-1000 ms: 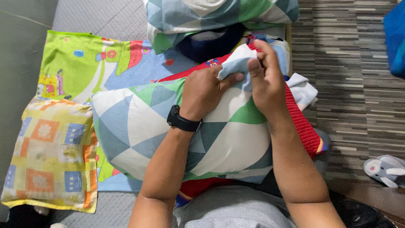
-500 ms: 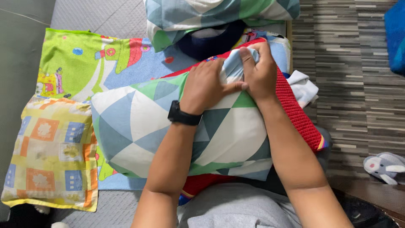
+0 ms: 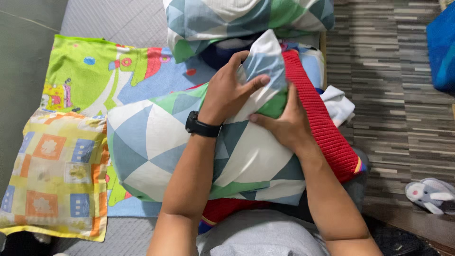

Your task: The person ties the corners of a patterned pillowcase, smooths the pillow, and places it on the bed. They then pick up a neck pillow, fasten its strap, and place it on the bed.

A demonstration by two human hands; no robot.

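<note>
Left hand point(image 3: 231, 92): fist closed on the loose end flap of the pillowcase point(image 3: 263, 59), lifting it up and away from the body; a second ago that flap lay bunched low between both hands.
Right hand point(image 3: 283, 124): now flat, fingers spread, pressing the pillow point(image 3: 166, 137) just below the raised flap; holds nothing (half a second ago it was pinching the flap alongside the left).
Pillow: lies across the lap on a red knit cloth point(image 3: 322, 118), geometric blue, green and white cover; position hardly changed.
Change read: one hand pulls cloth, the other pins the filling, so the open end looks mid-tucking, not closed yet.
Around: yellow patchwork pillow point(image 3: 54, 178) at left, cartoon mat point(image 3: 99, 71) beneath, second geometric pillow point(image 3: 246, 19) ahead, grey slipper point(image 3: 429, 194) on the floor at right, all unmoved.
</note>
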